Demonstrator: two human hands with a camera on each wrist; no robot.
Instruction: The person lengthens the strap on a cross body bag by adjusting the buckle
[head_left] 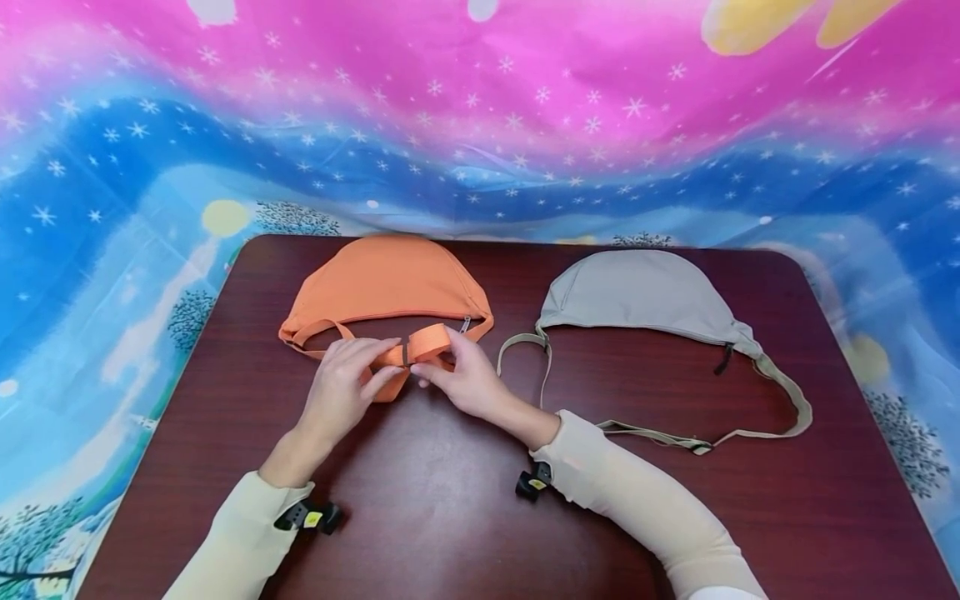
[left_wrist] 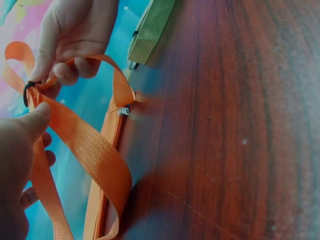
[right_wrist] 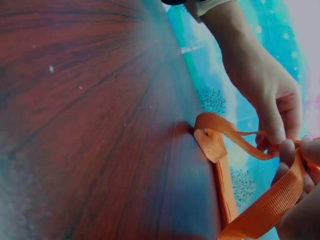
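Note:
An orange waist bag [head_left: 390, 279] lies at the back left of the table, its zipper side facing me. In front of it, both hands hold its webbing strap [head_left: 430, 342] above the tabletop. My left hand [head_left: 337, 387] pinches the strap just left of a dark slider buckle [left_wrist: 27, 92]. On the buckle's other side, my right hand [head_left: 468, 379] grips the strap between thumb and fingers, where it stands up in a loop. A further length of strap droops below the hands in the left wrist view. The bag's metal zipper pull [left_wrist: 123, 111] shows beside the strap.
A grey waist bag [head_left: 637, 287] lies at the back right, its strap [head_left: 795, 400] looped toward me on the dark wooden table [head_left: 450, 517]. A patterned cloth backdrop [head_left: 480, 158] hangs behind the table. Black cameras [head_left: 311, 517] are worn on both wrists.

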